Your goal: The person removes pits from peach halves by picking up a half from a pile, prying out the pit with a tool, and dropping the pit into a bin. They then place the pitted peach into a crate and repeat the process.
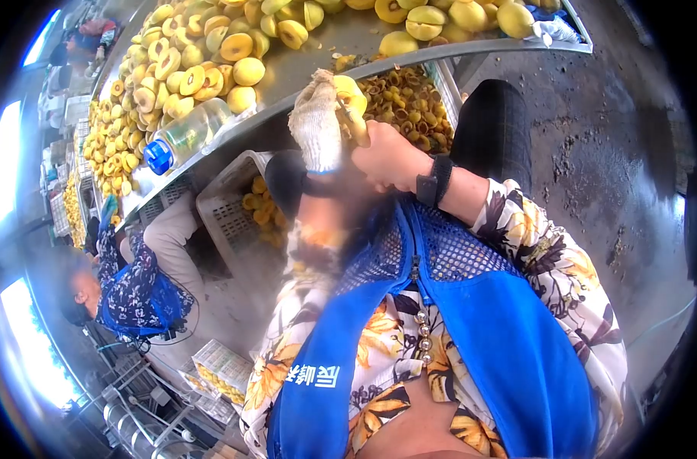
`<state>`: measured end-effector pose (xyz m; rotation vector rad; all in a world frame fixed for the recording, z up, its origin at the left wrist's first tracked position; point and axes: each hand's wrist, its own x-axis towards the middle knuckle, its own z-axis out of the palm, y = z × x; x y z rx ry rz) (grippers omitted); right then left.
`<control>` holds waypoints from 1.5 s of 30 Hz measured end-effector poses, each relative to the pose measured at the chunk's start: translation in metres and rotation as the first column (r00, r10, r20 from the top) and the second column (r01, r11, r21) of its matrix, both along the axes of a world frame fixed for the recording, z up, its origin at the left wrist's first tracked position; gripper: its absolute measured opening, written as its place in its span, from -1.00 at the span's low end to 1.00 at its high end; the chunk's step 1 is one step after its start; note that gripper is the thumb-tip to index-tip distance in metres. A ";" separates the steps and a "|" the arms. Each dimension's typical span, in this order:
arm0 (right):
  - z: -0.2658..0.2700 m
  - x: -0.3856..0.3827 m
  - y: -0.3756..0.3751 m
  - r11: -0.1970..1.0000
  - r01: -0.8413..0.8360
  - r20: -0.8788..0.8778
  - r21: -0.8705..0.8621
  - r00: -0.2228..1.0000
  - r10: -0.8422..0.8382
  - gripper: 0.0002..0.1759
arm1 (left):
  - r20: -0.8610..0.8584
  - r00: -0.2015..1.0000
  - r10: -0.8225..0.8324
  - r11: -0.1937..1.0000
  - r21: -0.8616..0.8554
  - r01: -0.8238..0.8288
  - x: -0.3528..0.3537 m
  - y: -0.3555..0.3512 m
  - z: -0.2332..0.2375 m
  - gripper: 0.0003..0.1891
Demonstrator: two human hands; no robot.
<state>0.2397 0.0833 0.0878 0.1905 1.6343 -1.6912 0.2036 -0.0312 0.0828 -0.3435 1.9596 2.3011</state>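
My left hand (315, 126), in a whitish knitted glove, is closed round a yellow peach (350, 90) near the metal table's front edge. My right hand (392, 157) is bare, with a black watch on the wrist. Its fingers are wrapped round a tan, stick-like handle (355, 128) that reaches up against the peach. The tool's working end is hidden by the fruit. Below and behind both hands, a crate holds many pitted-out yellow-brown fruit pieces (406, 103).
Halved peaches (199, 76) are heaped on the metal table (306, 65). A clear bottle with a blue cap (159, 156) lies at its edge. A white plastic crate (226, 203) with fruit stands at my left. Another person (146, 294) sits further left. Wet floor (586, 153) lies right.
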 end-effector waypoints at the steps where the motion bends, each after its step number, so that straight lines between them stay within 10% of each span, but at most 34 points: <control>1: 0.002 0.000 0.000 1.000 -0.006 0.009 0.015 1.000 0.006 -0.71 | 0.029 1.000 -0.010 0.999 0.036 0.009 0.000 -0.001 -0.001 -0.67; 6: -0.012 0.010 -0.016 0.998 0.041 -0.072 0.046 0.997 -0.037 -0.73 | 0.293 0.947 -0.133 0.866 0.498 -0.033 -0.006 -0.023 -0.022 -0.70; 10: -0.015 0.003 -0.010 1.000 -0.006 -0.119 0.027 0.993 0.010 -0.73 | -0.145 0.977 0.158 0.987 0.026 -0.156 -0.009 -0.018 -0.044 -0.68; 13: -0.008 0.003 -0.007 0.998 0.030 0.025 -0.059 0.999 -0.029 -0.75 | -0.019 0.990 0.142 0.989 -0.027 -0.142 -0.002 -0.002 -0.011 -0.67; 21: -0.002 -0.002 -0.004 0.990 0.040 0.092 -0.136 0.995 -0.027 -0.78 | 0.211 0.973 0.094 0.810 0.552 -0.198 -0.008 -0.024 -0.044 -0.57; 23: -0.021 -0.004 -0.009 0.942 0.120 0.183 -0.313 0.981 -0.064 -0.77 | 0.191 0.970 0.150 0.799 0.555 -0.233 -0.011 -0.025 -0.048 -0.58; 31: 0.007 0.001 -0.013 1.000 -0.001 0.164 0.022 0.986 -0.002 -0.76 | 0.044 0.989 0.144 0.980 0.133 -0.149 -0.003 -0.011 -0.023 -0.75; 36: 0.006 0.008 -0.018 0.994 0.081 0.268 -0.067 0.961 -0.060 -0.78 | -0.097 0.967 0.234 0.961 -0.130 -0.245 0.003 -0.002 -0.027 -0.75; 45: -0.024 0.016 -0.028 0.990 0.010 -0.012 0.137 1.000 -0.008 -0.81 | 0.098 0.987 0.128 0.952 0.268 -0.150 0.006 -0.022 -0.047 -0.67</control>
